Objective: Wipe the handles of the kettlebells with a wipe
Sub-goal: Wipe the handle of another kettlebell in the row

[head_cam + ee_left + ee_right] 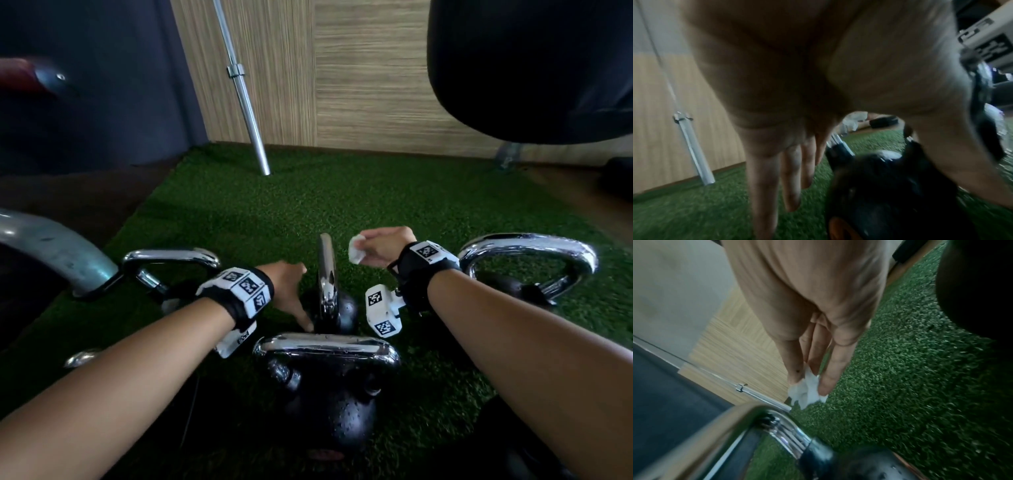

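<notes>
Several black kettlebells with chrome handles stand on green turf. The middle one shows its handle edge-on. My left hand sits just left of it, fingers straight and pointing down, thumb at the ball's side. My right hand hovers to the right of that handle and pinches a crumpled white wipe between thumb and fingers. A nearer kettlebell stands in front, its handle running crosswise.
Another kettlebell handle is at the left and a large one at the right. A steel barbell leans on the wooden wall. A grey curved metal bar is at the left, a dark round object hangs top right.
</notes>
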Demonstrator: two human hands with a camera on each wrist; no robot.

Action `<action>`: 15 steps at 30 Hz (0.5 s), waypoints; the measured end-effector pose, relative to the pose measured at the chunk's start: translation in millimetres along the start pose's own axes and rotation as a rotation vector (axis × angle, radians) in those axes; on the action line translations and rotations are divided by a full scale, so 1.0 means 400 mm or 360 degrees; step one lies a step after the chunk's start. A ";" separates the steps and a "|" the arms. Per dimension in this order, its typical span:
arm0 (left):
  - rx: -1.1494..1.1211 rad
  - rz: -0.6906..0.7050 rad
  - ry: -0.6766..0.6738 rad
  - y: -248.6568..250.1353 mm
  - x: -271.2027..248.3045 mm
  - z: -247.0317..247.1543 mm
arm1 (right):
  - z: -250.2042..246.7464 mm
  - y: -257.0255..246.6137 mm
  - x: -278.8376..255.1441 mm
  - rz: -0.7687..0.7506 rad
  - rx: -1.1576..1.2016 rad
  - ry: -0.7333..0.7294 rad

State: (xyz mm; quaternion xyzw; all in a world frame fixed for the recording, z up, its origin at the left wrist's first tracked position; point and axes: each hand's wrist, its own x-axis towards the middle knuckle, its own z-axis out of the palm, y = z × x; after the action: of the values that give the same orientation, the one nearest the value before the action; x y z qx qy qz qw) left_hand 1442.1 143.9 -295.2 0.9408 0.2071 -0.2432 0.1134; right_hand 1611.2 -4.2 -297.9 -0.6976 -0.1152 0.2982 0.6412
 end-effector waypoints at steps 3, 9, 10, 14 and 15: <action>0.0207 0.0186 -0.0225 0.042 0.036 0.049 | 0.005 0.053 0.012 0.0128 -0.0048 -0.0015; 0.0226 0.0402 0.0039 0.039 0.072 0.102 | 0.035 0.078 0.031 0.0157 -0.0107 -0.0057; 0.0182 0.0439 0.0110 0.040 0.068 0.108 | 0.040 0.077 0.032 0.0159 -0.0081 -0.0062; 0.0026 0.0447 0.0194 0.038 0.046 0.112 | 0.057 0.092 0.040 0.0102 -0.0103 -0.0108; 0.0021 0.0461 0.0190 0.033 0.049 0.107 | 0.060 0.099 0.042 0.0095 -0.0139 -0.0112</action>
State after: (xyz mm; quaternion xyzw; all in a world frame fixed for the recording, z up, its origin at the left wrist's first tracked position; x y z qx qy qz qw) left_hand 1446.0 125.1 -340.2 0.9744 0.0738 -0.1693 0.1285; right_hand 1602.4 19.0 -340.4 -0.7171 -0.1297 0.3362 0.5966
